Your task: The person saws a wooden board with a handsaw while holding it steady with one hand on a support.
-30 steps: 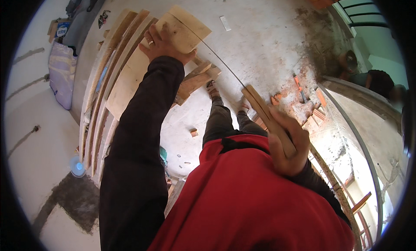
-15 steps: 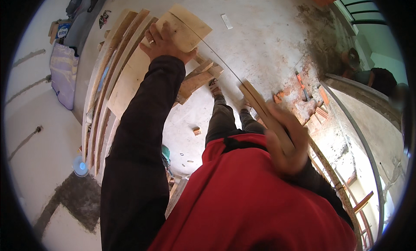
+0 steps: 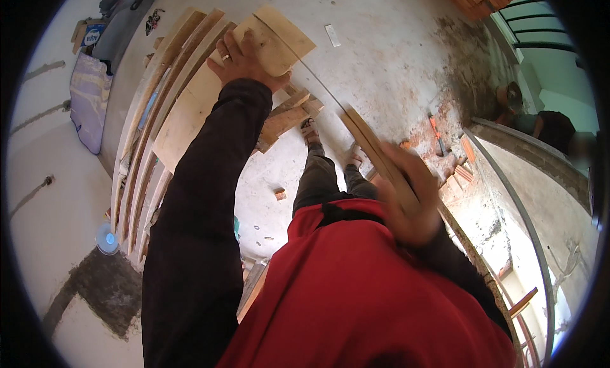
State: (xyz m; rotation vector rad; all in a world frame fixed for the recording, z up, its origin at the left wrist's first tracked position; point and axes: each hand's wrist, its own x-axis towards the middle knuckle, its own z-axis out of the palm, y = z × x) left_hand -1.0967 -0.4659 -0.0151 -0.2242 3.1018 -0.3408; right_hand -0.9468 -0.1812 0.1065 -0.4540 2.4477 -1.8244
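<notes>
Fingers spread, my left hand point(image 3: 244, 64) lies flat on a pale wooden board point(image 3: 283, 39) and presses on its far end. A dark straight line runs across that end, and the thin blade of a handsaw stands in it, seen edge-on. The saw's wooden handle point(image 3: 363, 131) points back toward my body. My right hand point(image 3: 416, 187), blurred by motion, is closed around this handle at my right side. Under the board are pieces of timber point(image 3: 286, 117), close to my feet.
Long planks point(image 3: 143, 136) stand on edge to the left of the board. An orange-handled tool point(image 3: 437, 134) and broken bricks point(image 3: 462, 174) lie on the floor at right. A metal railing point(image 3: 540, 31) is far right; a purple sheet-like thing point(image 3: 89, 101) leans at left.
My right hand and the saw handle have moved forward and left, nearer the board, so less blade shows. My left hand stays pressed on the board. The whole view has shifted slightly.
</notes>
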